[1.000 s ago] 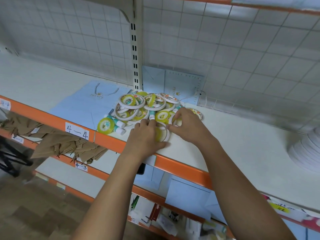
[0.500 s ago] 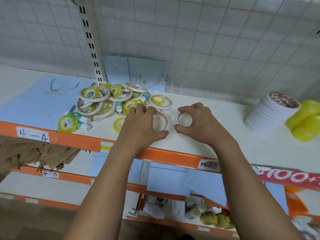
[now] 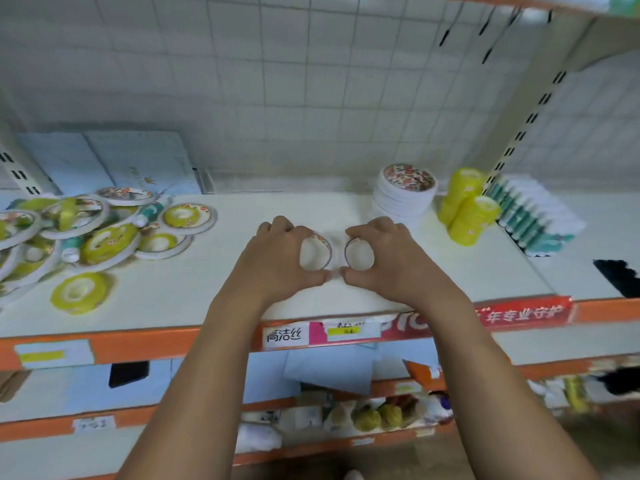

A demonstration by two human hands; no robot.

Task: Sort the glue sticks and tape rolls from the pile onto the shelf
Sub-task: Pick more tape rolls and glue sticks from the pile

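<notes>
Gripped one tape roll (image 3: 325,242) in curled left hand (image 3: 277,263), a second roll (image 3: 349,247) in right hand (image 3: 393,263), side by side at centre of shelf (image 3: 277,306). Saw pile (image 3: 86,230) at nine o'clock, stacked rolls (image 3: 401,199) at one, glue sticks (image 3: 530,216) at two.

On the orange front edge of the shelf (image 3: 156,306), a white label (image 3: 282,336) reads "高洁丝". Right of it, a red strip (image 3: 523,313) reads "年专业守护". The yellow tag (image 3: 343,330) between them is too blurred to read.
</notes>
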